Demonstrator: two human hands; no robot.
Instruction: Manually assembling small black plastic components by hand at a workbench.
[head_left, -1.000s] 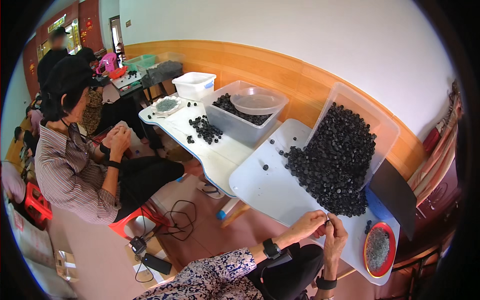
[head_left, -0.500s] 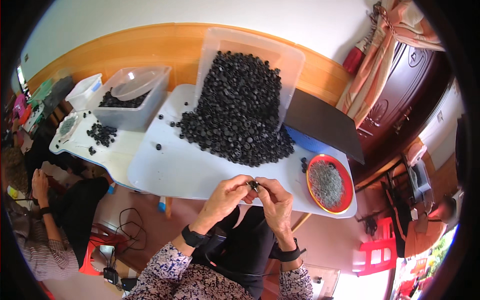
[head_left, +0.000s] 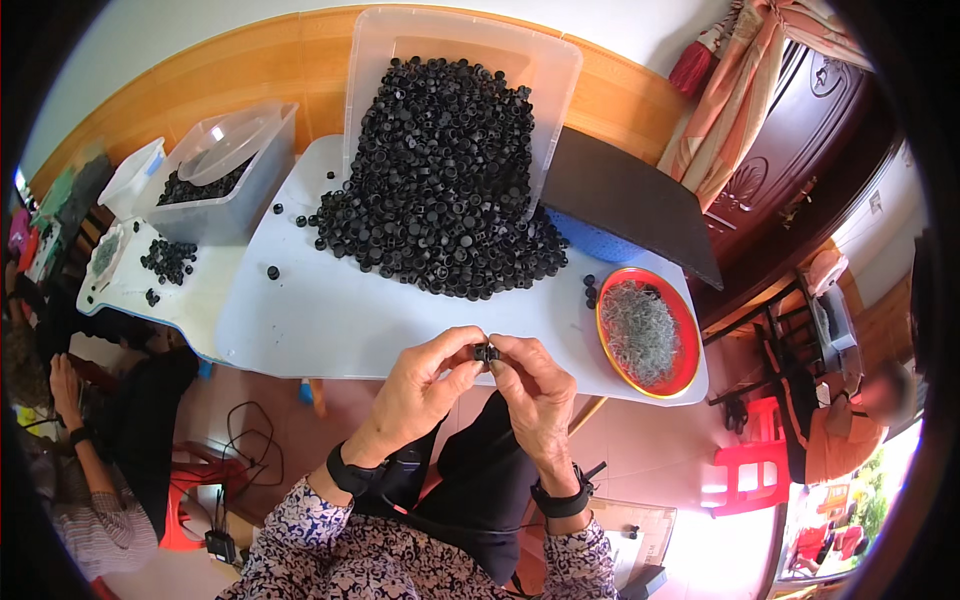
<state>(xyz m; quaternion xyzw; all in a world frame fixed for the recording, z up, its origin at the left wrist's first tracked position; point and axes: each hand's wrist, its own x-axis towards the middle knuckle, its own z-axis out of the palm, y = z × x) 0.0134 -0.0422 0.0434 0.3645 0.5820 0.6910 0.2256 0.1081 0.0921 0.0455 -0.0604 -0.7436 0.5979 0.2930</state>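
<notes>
- The left hand point(head_left: 420, 395) pinches a small black part point(head_left: 486, 352) between thumb and fingertips, above the table's near edge.
- The right hand point(head_left: 535, 400) is narrowed on the same part from the other side.
- A red bowl point(head_left: 688, 368) with a yellow rim sits right of the hands, holding thin greyish pieces point(head_left: 640, 325); a few loose black caps point(head_left: 590, 293) lie just beside it.
- Beyond the hands, a large heap of black caps point(head_left: 440, 220) spills from a tipped translucent bin point(head_left: 552, 110), taking up the middle of the table.
- A dark board point(head_left: 630, 190) leans over a blue basket point(head_left: 600, 240) behind the bowl.
- The pale table point(head_left: 300, 330) has rounded corners; a second table point(head_left: 195, 310) adjoins at left, carrying a lidded bin point(head_left: 220, 218) and more caps.
- A striped sleeve point(head_left: 110, 525) shows at lower left, red stools point(head_left: 750, 475) at right.
- Wood panelling point(head_left: 620, 85), a curtain point(head_left: 740, 110) and a dark door point(head_left: 785, 140) stand behind.
- Compared with half a second ago, the table sits higher and further left in view; both hands still grip the part.
</notes>
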